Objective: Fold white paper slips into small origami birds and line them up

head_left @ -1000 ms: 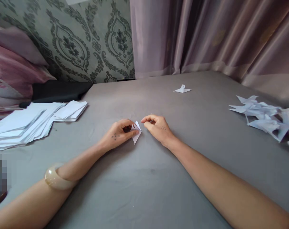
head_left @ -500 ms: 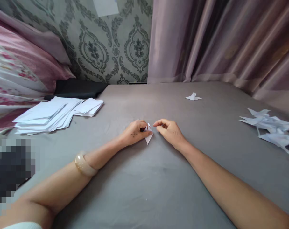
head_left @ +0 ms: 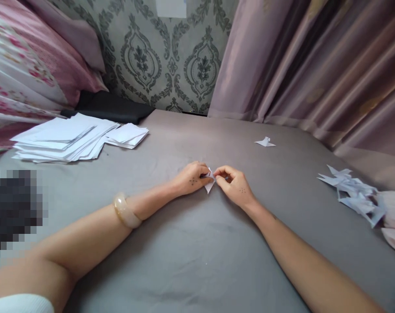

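Note:
A small piece of folded white paper point(head_left: 209, 187) is between my hands, near the middle of the grey cloth surface point(head_left: 171, 248). My left hand point(head_left: 192, 177) pinches it from the left, thumb in front and fingers behind. From the right, my right hand point(head_left: 233, 182) has thumb and forefinger closed together at the paper's right corner. The fingertips hide part of the folds. Farther back to the right sits a folded paper figure point(head_left: 265, 142) with pointed ends.
Stacked white sheets point(head_left: 57, 132) and a smaller paper pile point(head_left: 128, 135) lie at the left, before a black folded item point(head_left: 115, 106). Several folded paper figures point(head_left: 357, 191) are heaped at the right. Purple curtains point(head_left: 282, 65) and a patterned wall point(head_left: 171, 56) stand behind.
My right hand has closed the gap to the paper, and its fingertips now meet the right corner. My left hand keeps its pinch. The whole view has tilted slightly.

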`<action>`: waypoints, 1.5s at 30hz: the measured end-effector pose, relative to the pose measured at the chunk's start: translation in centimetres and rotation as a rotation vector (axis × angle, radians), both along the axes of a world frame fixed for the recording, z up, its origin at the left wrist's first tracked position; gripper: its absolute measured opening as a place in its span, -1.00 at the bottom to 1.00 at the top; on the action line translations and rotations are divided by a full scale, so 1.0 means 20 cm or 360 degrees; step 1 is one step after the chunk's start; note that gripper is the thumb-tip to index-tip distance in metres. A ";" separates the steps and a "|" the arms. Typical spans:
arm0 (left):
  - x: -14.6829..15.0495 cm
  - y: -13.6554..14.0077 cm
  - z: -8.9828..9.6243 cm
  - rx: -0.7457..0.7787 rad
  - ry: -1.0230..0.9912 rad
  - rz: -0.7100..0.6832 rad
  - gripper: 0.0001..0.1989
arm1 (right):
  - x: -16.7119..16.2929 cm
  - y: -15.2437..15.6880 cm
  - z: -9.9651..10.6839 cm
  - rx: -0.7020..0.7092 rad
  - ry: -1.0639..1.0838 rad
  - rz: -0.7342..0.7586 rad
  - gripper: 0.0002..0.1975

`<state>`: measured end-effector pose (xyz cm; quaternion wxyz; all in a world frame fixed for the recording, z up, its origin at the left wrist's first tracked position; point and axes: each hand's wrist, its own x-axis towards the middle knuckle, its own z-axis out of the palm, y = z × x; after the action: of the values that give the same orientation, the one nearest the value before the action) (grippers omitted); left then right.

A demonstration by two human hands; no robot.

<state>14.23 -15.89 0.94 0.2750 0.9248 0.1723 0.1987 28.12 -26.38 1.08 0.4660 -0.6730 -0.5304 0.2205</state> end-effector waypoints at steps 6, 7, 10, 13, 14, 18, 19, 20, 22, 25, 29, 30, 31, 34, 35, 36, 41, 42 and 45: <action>0.00 0.02 -0.03 0.0084 -0.0022 -0.0041 -0.74 | -0.01 0.00 0.03 -0.0018 -0.0034 -0.0008 -0.88; 0.01 0.02 -0.04 0.0102 -0.0021 -0.0047 -0.75 | -0.02 0.01 0.04 -0.0025 -0.0044 -0.0008 -0.85; 0.01 0.03 -0.06 0.0177 -0.0015 -0.0064 -0.77 | -0.04 0.02 0.07 -0.0046 -0.0094 -0.0025 -0.76; 0.01 0.04 -0.07 0.0264 -0.0012 -0.0080 -0.80 | -0.06 0.03 0.09 -0.0101 -0.0126 -0.0070 -0.71; 0.01 0.04 -0.07 0.0290 -0.0007 -0.0084 -0.82 | -0.06 0.03 0.10 -0.0134 -0.0128 -0.0086 -0.70; 0.00 0.03 -0.05 0.0361 0.0021 -0.0089 -0.83 | -0.07 0.03 0.11 -0.0254 -0.0157 -0.0137 -0.69; 0.00 0.03 -0.04 0.0358 0.0018 -0.0093 -0.83 | -0.07 0.03 0.11 -0.0262 -0.0172 -0.0144 -0.70; -0.01 0.02 -0.03 0.0335 0.0007 -0.0092 -0.82 | -0.07 0.03 0.11 -0.0262 -0.0187 -0.0148 -0.70; -0.02 0.01 -0.01 0.0198 -0.0029 -0.0050 -0.84 | -0.06 0.03 0.11 -0.0260 -0.0200 -0.0156 -0.71; -0.04 -0.01 0.02 -0.0126 -0.0092 0.0085 -0.85 | -0.06 0.04 0.10 -0.0272 -0.0193 -0.0189 -0.73; -0.05 -0.02 0.04 -0.0318 -0.0125 0.0155 -0.86 | -0.06 0.04 0.10 -0.0344 -0.0078 -0.0217 -0.72; -0.05 -0.02 0.04 -0.0330 -0.0130 0.0161 -0.87 | -0.06 0.04 0.10 -0.0373 -0.0020 -0.0224 -0.72; -0.04 -0.02 0.04 -0.0341 -0.0136 0.0168 -0.87 | -0.06 0.04 0.10 -0.0401 0.0047 -0.0232 -0.71; -0.04 -0.01 0.03 -0.0372 -0.0154 0.0178 -0.87 | -0.06 0.04 0.10 -0.0464 0.0252 -0.0246 -0.73; -0.04 -0.01 0.03 -0.0383 -0.0157 0.0177 -0.87 | -0.06 0.04 0.10 -0.0481 0.0315 -0.0243 -0.74; -0.04 -0.01 0.03 -0.0394 -0.0161 0.0174 -0.87 | -0.05 0.04 0.10 -0.0498 0.0379 -0.0237 -0.75; -0.04 -0.01 0.03 -0.0424 -0.0169 0.0150 -0.86 | -0.03 0.04 0.10 -0.0564 0.0681 -0.0197 -0.76; -0.04 -0.01 0.03 -0.0427 -0.0169 0.0144 -0.86 | -0.03 0.04 0.10 -0.0568 0.0731 -0.0202 -0.76; -0.04 -0.01 0.03 -0.0425 -0.0165 0.0140 -0.84 | -0.03 0.04 0.11 -0.0572 0.0865 -0.0210 -0.74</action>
<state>13.46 -16.13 1.52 0.3950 0.8601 0.2231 0.2333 27.54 -25.51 3.26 0.4775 -0.6939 -0.2946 0.4513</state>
